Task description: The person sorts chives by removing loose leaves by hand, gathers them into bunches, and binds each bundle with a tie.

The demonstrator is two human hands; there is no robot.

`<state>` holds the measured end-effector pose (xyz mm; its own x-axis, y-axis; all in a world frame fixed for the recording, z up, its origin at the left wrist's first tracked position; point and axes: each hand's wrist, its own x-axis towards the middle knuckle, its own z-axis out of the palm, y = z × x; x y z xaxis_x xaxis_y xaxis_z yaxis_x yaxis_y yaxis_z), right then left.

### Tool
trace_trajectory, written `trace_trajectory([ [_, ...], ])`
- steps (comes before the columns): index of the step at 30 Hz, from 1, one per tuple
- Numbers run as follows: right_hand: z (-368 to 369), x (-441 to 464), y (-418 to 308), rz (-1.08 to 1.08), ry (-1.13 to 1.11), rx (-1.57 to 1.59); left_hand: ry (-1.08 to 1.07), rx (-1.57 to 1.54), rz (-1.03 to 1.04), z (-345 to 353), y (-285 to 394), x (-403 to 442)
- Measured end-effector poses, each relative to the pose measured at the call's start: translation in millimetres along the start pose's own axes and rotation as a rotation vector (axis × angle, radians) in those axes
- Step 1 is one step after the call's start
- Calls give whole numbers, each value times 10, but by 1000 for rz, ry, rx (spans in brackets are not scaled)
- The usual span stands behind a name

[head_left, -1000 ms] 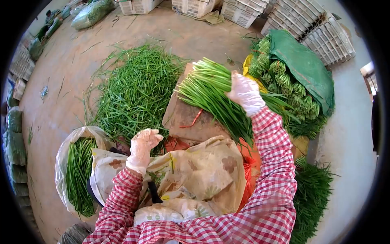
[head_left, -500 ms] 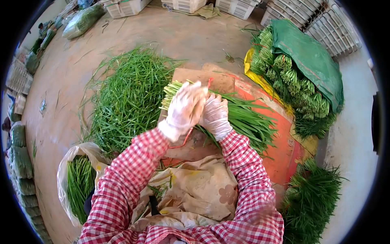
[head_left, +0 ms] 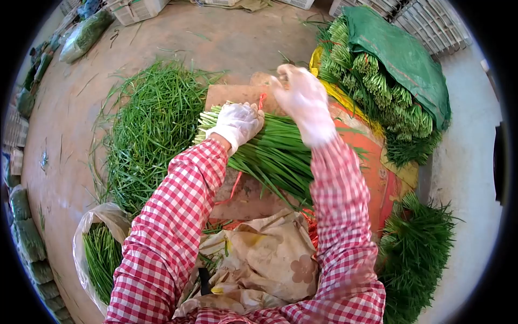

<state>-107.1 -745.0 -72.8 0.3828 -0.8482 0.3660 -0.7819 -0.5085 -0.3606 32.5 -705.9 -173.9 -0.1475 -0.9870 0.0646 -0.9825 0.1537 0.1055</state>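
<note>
A bunch of green chives (head_left: 275, 148) lies across the board (head_left: 222, 97), its pale stem ends to the left and its leaves fanning right. My gloved left hand (head_left: 239, 123) is closed over the stem part and grips it. Under the bunch runs a red string (head_left: 233, 189), and one end of it (head_left: 262, 101) sticks up beside the left fingers. My gloved right hand (head_left: 303, 100) is raised above the leaves, slightly blurred. Its thumb and fingers are apart, and I see nothing in them.
Loose leaves form a heap (head_left: 156, 129) at left, with a plastic bag of chives (head_left: 101, 254) nearer me. Stacked bunches (head_left: 372, 81) under a green cover (head_left: 399, 59) stand at right, above another pile of chives (head_left: 415, 259). White crates (head_left: 135, 9) line the back.
My right hand has left the bunch and moved up and right, opening. The left hand has come down onto the stems. The whole view has shifted slightly.
</note>
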Motion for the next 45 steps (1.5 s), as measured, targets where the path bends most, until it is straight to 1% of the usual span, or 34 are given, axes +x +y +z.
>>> trace_trajectory([
  [2, 295, 344, 20, 118, -481, -237, -41, -15, -26, -62, 34, -33],
  [3, 469, 333, 46, 192, -486, -194, -97, -109, -93, -159, 62, -63],
  [4, 621, 323, 59, 266, -492, -149, -89, -107, -92, -165, 73, -95],
  [5, 681, 319, 30, 266, -489, -150, 18, -94, -99, -148, 92, -135],
  [6, 728, 310, 31, 254, -575, -174, 124, -86, -103, -129, 118, -142],
  [7, 775, 270, 56, 257, -659, -202, 58, -87, -120, -109, 118, -124],
  [8, 954, 286, 141, 208, -703, -223, -102, -129, -178, -230, 139, -97],
  [9, 1020, 252, 69, 305, -581, -198, -175, -157, -192, -258, 123, -73],
  [10, 1230, 257, 70, 358, -458, -208, -188, -26, -192, -17, 31, -18],
  [11, 1181, 260, -7, 400, -442, -170, -223, -28, -180, -117, 35, -36],
  [12, 1206, 275, 8, 436, -440, -108, -127, -93, -121, -83, 27, -71],
  [13, 1101, 254, -23, 415, -461, -104, -218, 55, -85, -112, 57, -63],
  [14, 1066, 244, -5, 451, -442, -25, -154, 56, -73, -112, 55, -76],
  [16, 1024, 222, 3, 499, -423, 54, -331, 182, 47, -121, -2, -27],
  [17, 1035, 187, 17, 512, -429, 59, -223, 161, 117, -126, -29, -42],
  [19, 1073, 140, 20, 382, -346, 90, -129, -8, -32, -79, -4, -89],
  [20, 1102, 123, 89, 242, -307, 122, -89, -42, -122, -108, 71, -153],
  [21, 1156, 53, 152, 104, -275, 173, -77, -26, -139, -27, 55, -214],
  [22, 1082, -15, 106, 201, -241, 396, -73, -27, -117, -19, 42, -272],
  [23, 1073, -107, 102, 423, -387, 890, -18, -83, -170, -4, 72, -309],
  [24, 1193, -100, 162, 229, -334, 662, 7, -91, -154, -23, 91, -314],
  [25, 1269, -106, 225, 327, -398, 1009, -24, -148, -314, -310, 297, -339],
  [27, 1354, -50, 281, 334, -388, 1072, 313, -326, -96, -362, 228, -472],
  [28, 1401, -89, 323, 444, -415, 1182, 484, -452, 34, -472, 209, -543],
  [30, 1236, -130, 234, 434, -462, 1208, 661, -548, 283, -815, 151, -812],
  [31, 1164, -144, 168, 432, -473, 1223, 624, -486, 352, -923, 144, -1011],
  [32, 1095, -157, 120, 438, -480, 1183, 400, -535, 437, -963, 78, -1226],
  [33, 1071, -170, 97, 446, -485, 1139, 241, -459, 559, -895, 3, -1371],
  [34, 1102, -166, 117, 451, -489, 1142, 161, -300, 636, -775, -25, -1498],
  [36, 1149, -136, 143, 397, -509, 1185, -116, -130, 743, -520, -141, -1630],
  [40, 1224, -116, 172, 430, -526, 1138, -135, 1, 782, -246, -178, -1473],
  [42, 1194, -109, 149, 439, -539, 1112, -235, -56, 848, -115, -197, -1397],
  [44, 1152, -122, 137, 468, -543, 1230, -227, -111, 874, -85, -248, -1368],
  [45, 1141, -119, 126, 464, -540, 1197, -219, -86, 861, -83, -244, -1379],
])
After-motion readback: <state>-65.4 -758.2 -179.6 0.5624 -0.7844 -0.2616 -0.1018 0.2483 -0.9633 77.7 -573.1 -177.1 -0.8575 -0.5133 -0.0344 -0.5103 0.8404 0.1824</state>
